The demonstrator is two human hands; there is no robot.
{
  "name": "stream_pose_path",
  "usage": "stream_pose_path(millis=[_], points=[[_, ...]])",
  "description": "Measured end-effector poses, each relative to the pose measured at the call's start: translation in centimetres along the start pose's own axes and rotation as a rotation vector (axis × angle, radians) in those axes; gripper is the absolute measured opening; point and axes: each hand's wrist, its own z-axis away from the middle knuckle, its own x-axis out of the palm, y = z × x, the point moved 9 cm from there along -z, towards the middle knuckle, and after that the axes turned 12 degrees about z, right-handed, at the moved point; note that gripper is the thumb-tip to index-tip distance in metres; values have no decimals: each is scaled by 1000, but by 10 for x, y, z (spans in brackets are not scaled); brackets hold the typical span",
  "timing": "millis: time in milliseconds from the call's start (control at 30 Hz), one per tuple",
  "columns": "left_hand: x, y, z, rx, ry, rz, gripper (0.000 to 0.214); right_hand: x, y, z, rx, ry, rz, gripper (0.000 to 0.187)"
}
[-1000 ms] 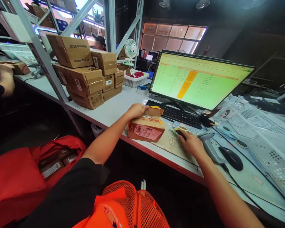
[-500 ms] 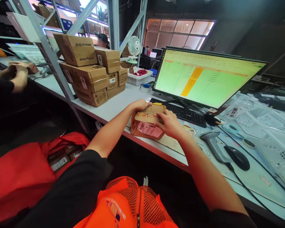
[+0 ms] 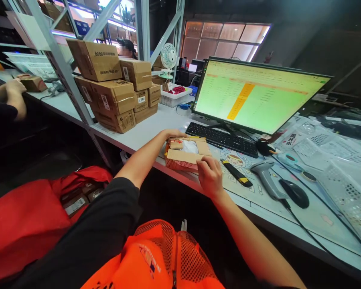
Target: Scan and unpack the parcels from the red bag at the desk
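A small cardboard box (image 3: 185, 155) sits at the front edge of the desk, its top flaps parted around something white (image 3: 190, 147) inside. My left hand (image 3: 175, 133) is at the box's far left rim, with its fingers partly hidden, and appears to grip it. With curled fingers, my right hand (image 3: 209, 170) pinches the near flap at its right end. A pink label on the box's front is mostly out of sight. Just right of my right hand lies a yellow and black utility knife (image 3: 237, 173) on the printed desk mat (image 3: 260, 204).
Behind the box are a keyboard (image 3: 222, 139) and a monitor (image 3: 255, 96). A barcode scanner (image 3: 267, 179) and a mouse (image 3: 295, 193) lie to the right, near white plastic baskets (image 3: 349, 196). Stacked cartons (image 3: 108, 96) stand left, beside a metal post. Another person's hands (image 3: 15, 86) hold a box farther left.
The box's flaps have come apart, showing the white contents. My right hand has moved down to the near flap. The utility knife on the mat is now visible.
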Motion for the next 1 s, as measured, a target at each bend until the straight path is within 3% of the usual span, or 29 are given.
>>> stream_pose_path(millis=[67, 167, 233, 267, 333, 433, 500, 567, 700, 800, 900, 1000], points=[[-10, 18, 11, 138, 110, -54, 27, 0, 1, -3, -5, -26, -9, 15], [-18, 75, 50, 587, 266, -286, 32, 0, 2, -6, -6, -70, -10, 15], [-3, 109, 86, 901, 265, -498, 31, 1, 2, -9, -4, -103, -12, 15], [8, 117, 99, 979, 214, -592, 30, 2, 3, -10, -4, -117, -17, 15], [31, 117, 106, 910, 28, -734, 26, 3, 4, -12, -8, -128, -34, 14], [51, 90, 92, 514, -208, -937, 32, 3, 5, -12, -8, -133, -53, 14], [54, 75, 83, 304, -244, -1038, 42, 3, 5, -12, -8, -142, -63, 14], [58, 71, 75, 214, -249, -1095, 47, 2, 5, -11, -9, -152, -76, 14], [68, 70, 65, 197, -285, -1123, 51, 0, 3, -12, -11, -166, -89, 14], [64, 73, 66, 261, -282, -1070, 49, -3, 4, -13, -2, -164, -81, 14], [45, 78, 75, 380, -249, -844, 42, -9, 9, -12, 17, -157, -96, 13], [10, 85, 84, 525, -141, -459, 39, -16, 15, -9, 37, -149, -107, 11]])
